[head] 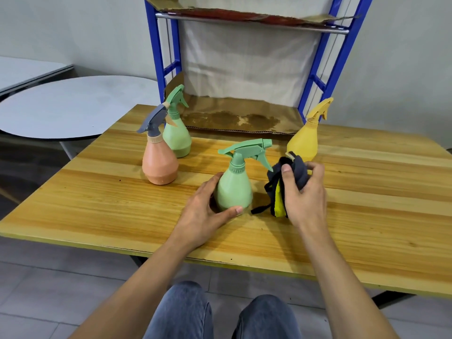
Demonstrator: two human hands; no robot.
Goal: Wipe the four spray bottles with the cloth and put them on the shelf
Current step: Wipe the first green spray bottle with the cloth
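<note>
A green spray bottle (235,184) stands upright near the front middle of the wooden table (97,211). My left hand (208,206) wraps around its base from the left. My right hand (305,192) grips a bunched dark grey and yellow cloth (277,192) just right of that bottle. An orange bottle with a grey trigger (160,165) and a second green bottle (176,137) stand at the back left. A yellow bottle (305,140) stands at the back right, partly behind the cloth. The blue shelf (318,77) rises behind the table.
The shelf's lower level holds stained cardboard (234,118); an upper level with cardboard (244,18) sits above. A round grey table (61,106) stands to the left. My knees in jeans (183,314) show below the table edge.
</note>
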